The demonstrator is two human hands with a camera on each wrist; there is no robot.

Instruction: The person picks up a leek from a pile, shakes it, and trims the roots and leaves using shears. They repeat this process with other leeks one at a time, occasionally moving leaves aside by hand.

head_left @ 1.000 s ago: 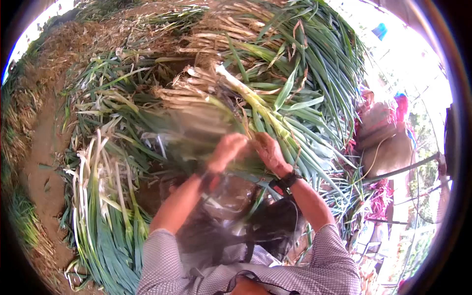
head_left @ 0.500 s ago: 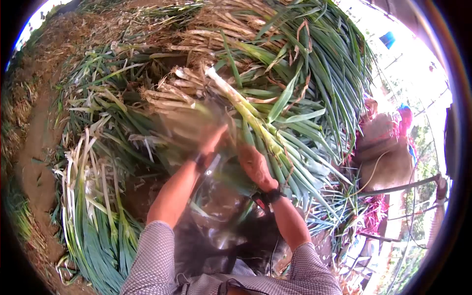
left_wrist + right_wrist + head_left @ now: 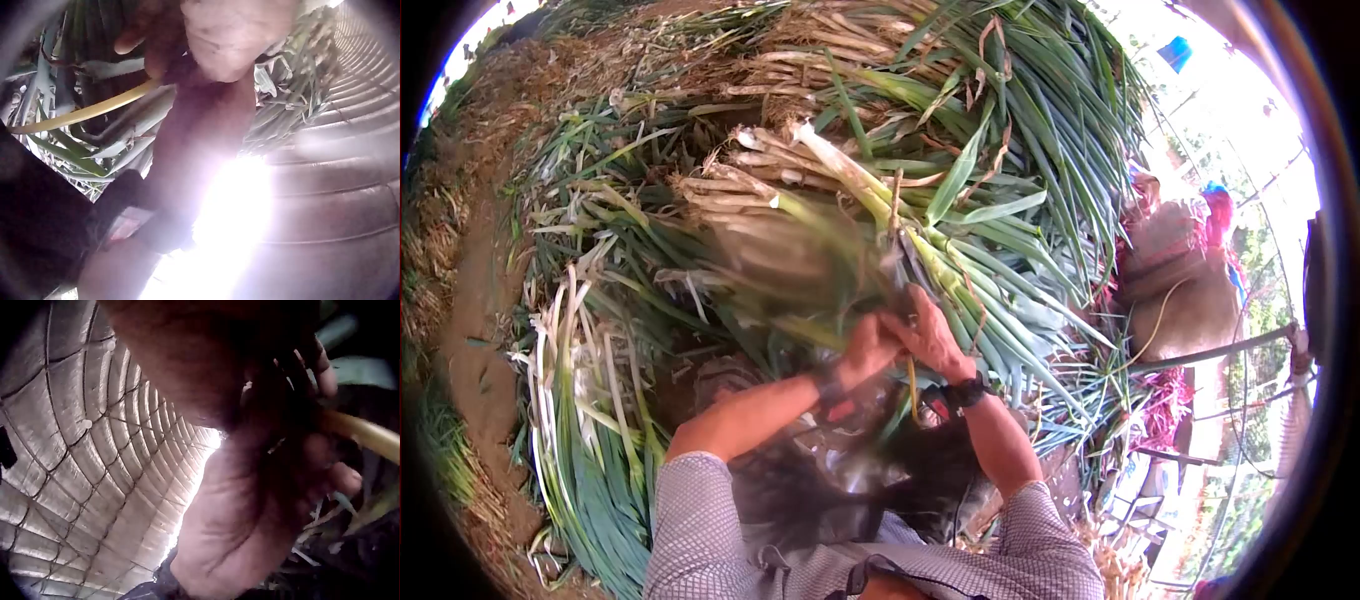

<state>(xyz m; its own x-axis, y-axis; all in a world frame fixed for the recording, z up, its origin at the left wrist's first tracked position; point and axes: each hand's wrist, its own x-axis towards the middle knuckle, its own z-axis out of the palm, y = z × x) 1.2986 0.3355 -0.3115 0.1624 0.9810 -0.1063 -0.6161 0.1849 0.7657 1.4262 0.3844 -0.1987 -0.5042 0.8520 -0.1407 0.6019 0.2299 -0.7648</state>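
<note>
Both hands meet over a bunch of long green onions (image 3: 840, 165), whose pale rooted ends point up and left in the head view. My left hand (image 3: 868, 348) presses up against my right hand (image 3: 932, 335), fingers curled inward. A narrow yellow strip (image 3: 94, 115) runs out from between the hands in the left wrist view. It also shows as a yellow strip (image 3: 362, 432) at the right of the right wrist view, with curled fingers around its inner end. Part of the bunch left of the hands is blurred, and the fingers' inner sides are hidden.
A bigger heap of green onions (image 3: 1060, 140) lies at the upper right. Trimmed onions with white stems (image 3: 590, 350) are laid at the left. Brown sacks (image 3: 1185, 320) stand on the right, near pink twine (image 3: 1162, 420). Bare soil (image 3: 475, 320) runs along the left.
The hands were close, then drew apart with the left hand higher, and now meet again lower down. The yellow strip now shows below them. The head view has shifted slightly.
</note>
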